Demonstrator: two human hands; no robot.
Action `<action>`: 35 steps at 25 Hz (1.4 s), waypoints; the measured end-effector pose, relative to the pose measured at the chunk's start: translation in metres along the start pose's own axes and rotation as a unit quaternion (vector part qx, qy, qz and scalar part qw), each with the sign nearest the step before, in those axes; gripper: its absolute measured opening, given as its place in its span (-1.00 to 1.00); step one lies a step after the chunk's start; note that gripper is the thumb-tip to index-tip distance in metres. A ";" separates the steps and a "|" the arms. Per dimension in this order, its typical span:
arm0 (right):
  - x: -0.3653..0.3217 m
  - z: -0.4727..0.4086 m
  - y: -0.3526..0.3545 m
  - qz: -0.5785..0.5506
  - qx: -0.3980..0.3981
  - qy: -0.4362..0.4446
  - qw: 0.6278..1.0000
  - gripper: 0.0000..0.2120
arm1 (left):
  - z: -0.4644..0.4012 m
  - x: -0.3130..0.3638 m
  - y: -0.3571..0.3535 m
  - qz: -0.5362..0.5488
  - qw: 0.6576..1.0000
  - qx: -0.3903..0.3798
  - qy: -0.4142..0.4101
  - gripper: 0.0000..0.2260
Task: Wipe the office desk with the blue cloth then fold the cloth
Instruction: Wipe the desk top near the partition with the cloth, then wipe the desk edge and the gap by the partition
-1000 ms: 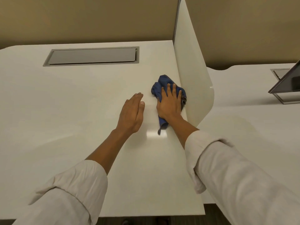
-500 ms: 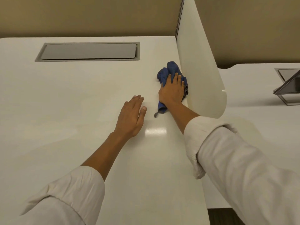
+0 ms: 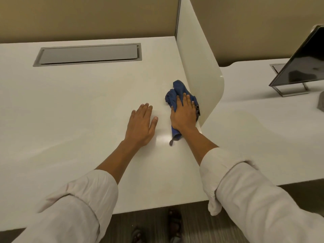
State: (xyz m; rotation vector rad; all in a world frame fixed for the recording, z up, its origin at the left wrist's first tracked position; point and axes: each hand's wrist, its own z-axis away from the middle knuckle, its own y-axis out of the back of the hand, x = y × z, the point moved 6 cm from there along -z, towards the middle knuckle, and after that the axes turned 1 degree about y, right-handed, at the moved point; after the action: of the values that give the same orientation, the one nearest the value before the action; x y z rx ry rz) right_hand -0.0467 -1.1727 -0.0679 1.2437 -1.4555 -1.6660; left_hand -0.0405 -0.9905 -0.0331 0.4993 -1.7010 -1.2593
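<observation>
The blue cloth point(image 3: 176, 92) lies crumpled on the white office desk point(image 3: 78, 106), close against the base of the white divider panel. My right hand point(image 3: 184, 114) presses flat on top of the cloth, covering its middle; a blue tail sticks out below my wrist. My left hand point(image 3: 142, 124) rests flat on the bare desk just left of the cloth, fingers spread, holding nothing.
A white divider panel point(image 3: 198, 58) stands upright along the desk's right side. A grey cable hatch point(image 3: 87, 54) is set into the desk at the back. On the neighbouring desk to the right stands a dark monitor point(image 3: 303, 65). The desk's front edge is near my sleeves.
My right hand has drawn the cloth back toward me along the divider after pushing it away. My left hand stays flat in about the same spot.
</observation>
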 end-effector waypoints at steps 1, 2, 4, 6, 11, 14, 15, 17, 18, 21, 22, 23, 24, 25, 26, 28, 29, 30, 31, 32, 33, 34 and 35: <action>0.001 0.013 0.001 -0.001 0.000 -0.006 1.000 -0.46 | 0.008 0.001 0.000 0.001 1.000 -0.001 0.000 -0.53; 0.002 0.025 0.001 -0.003 -0.001 -0.012 1.000 -0.46 | 0.016 0.001 0.000 0.001 1.000 -0.002 -0.002 -0.53; 0.005 0.053 0.001 -0.010 0.001 -0.025 1.000 -0.46 | 0.031 0.003 -0.001 0.005 1.000 -0.004 -0.004 -0.53; 0.010 0.084 0.004 -0.015 0.008 -0.043 0.999 -0.47 | 0.049 0.007 -0.003 0.010 1.000 -0.012 -0.006 -0.53; 0.026 0.167 0.012 -0.029 0.035 -0.067 0.997 -0.50 | 0.095 0.025 -0.006 0.018 0.999 -0.031 -0.027 -0.54; 0.031 0.212 0.014 -0.045 0.051 -0.076 0.995 -0.50 | 0.120 0.036 -0.008 0.029 0.998 -0.041 -0.031 -0.53; 0.029 0.226 0.013 -0.048 0.058 -0.078 0.994 -0.50 | 0.127 0.039 -0.008 0.035 0.998 -0.044 -0.027 -0.53; 0.015 0.253 0.010 -0.060 0.071 -0.081 0.992 -0.52 | 0.141 0.043 -0.005 0.050 0.998 -0.041 -0.024 -0.54; 0.001 0.265 0.007 -0.071 0.076 -0.077 0.992 -0.52 | 0.147 0.043 -0.001 0.058 0.997 -0.035 -0.024 -0.55; -0.055 0.291 -0.002 -0.119 0.085 -0.038 0.988 -0.56 | 0.155 0.038 0.014 0.077 0.997 -0.013 -0.015 -0.57; -0.076 0.298 -0.006 -0.140 0.084 -0.014 0.986 -0.59 | 0.157 0.034 0.020 0.080 0.997 -0.004 -0.004 -0.57; -0.095 0.305 -0.009 -0.162 0.077 0.014 0.984 -0.61 | 0.159 0.030 0.026 0.078 0.997 0.003 0.009 -0.57; -0.113 0.312 -0.012 -0.181 0.067 0.045 0.980 -0.63 | 0.162 0.025 0.032 0.073 0.997 0.008 0.022 -0.56; -0.128 0.318 -0.012 -0.201 0.051 0.077 0.975 -0.64 | 0.166 0.020 0.037 0.065 0.997 0.013 0.031 -0.55; -0.137 0.323 -0.010 -0.225 0.032 0.112 0.967 -0.66 | 0.172 0.018 0.042 0.057 0.998 0.019 0.038 -0.55; -0.148 0.333 -0.004 -0.268 -0.008 0.195 0.943 -0.74 | 0.183 0.014 0.050 0.057 0.997 0.030 0.050 -0.54; -0.148 0.339 -0.001 -0.284 -0.031 0.226 0.931 -0.76 | 0.190 0.013 0.053 0.062 0.996 0.034 0.054 -0.55; -0.145 0.345 0.002 -0.302 -0.057 0.239 0.921 -0.76 | 0.195 0.015 0.055 0.070 0.995 0.035 0.056 -0.55; -0.139 0.351 0.003 -0.328 -0.089 0.229 0.912 -0.75 | 0.202 0.017 0.055 0.078 0.995 0.032 0.055 -0.56; -0.130 0.357 0.004 -0.360 -0.117 0.201 0.904 -0.73 | 0.208 0.020 0.054 0.085 0.995 0.025 0.051 -0.56; -0.119 0.365 0.004 -0.399 -0.139 0.164 0.891 -0.72 | 0.213 0.024 0.052 0.093 0.994 0.014 0.047 -0.56; -0.108 0.375 0.005 -0.449 -0.153 0.121 0.872 -0.73 | 0.218 0.028 0.050 0.103 0.994 0.004 0.044 -0.56; -0.092 0.384 0.003 -0.509 -0.161 0.064 0.843 -0.74 | 0.223 0.033 0.048 0.116 0.992 -0.004 0.042 -0.56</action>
State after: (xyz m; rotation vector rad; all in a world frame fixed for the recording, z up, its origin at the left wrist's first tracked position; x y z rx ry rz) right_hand -0.3621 -0.9349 -0.0551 2.0364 -0.3173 -2.2579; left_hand -0.2373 -0.8807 0.0150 0.3346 -1.6304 -1.0628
